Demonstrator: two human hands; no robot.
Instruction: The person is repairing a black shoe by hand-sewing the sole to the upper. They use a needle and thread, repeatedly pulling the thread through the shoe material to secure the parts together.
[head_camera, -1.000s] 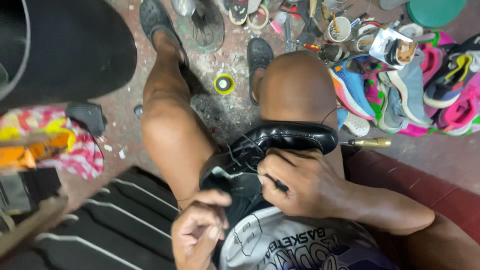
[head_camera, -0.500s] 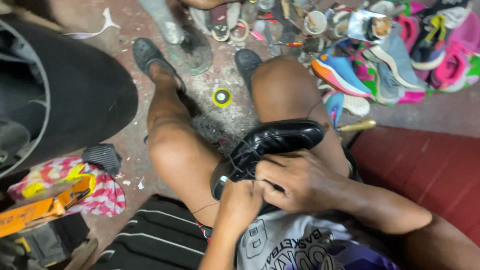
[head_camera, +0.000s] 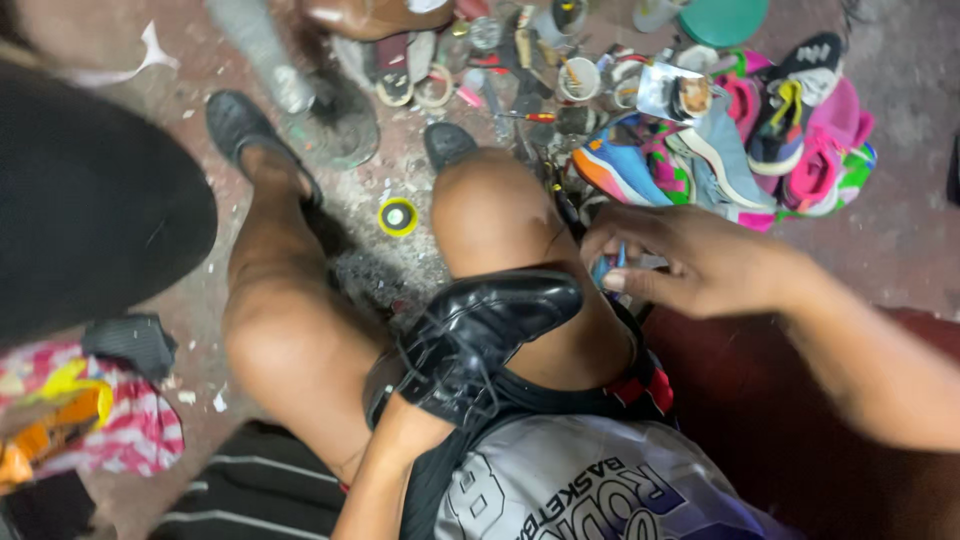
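Observation:
A black leather lace-up shoe (head_camera: 490, 320) lies on my lap, toe pointing right over my right thigh. My left hand (head_camera: 405, 435) goes into the shoe's opening from below; only the wrist shows and the fingers are hidden inside. To the right of my knee, apart from the shoe, my right hand (head_camera: 700, 260) has thumb and fingers bent together by a small blue thing (head_camera: 600, 270). Whether it grips it is unclear.
A yellow tape roll (head_camera: 397, 216) lies on the floor between my legs. Several bright sneakers (head_camera: 760, 150) are heaped at upper right, beside small cans and tools (head_camera: 560, 70). A large black object (head_camera: 90, 200) fills the left. Patterned pink cloth (head_camera: 90, 420) is at lower left.
My right hand has left the shoe and moved out to the right past my knee. My left hand has slid into the shoe's opening. The view has tilted slightly.

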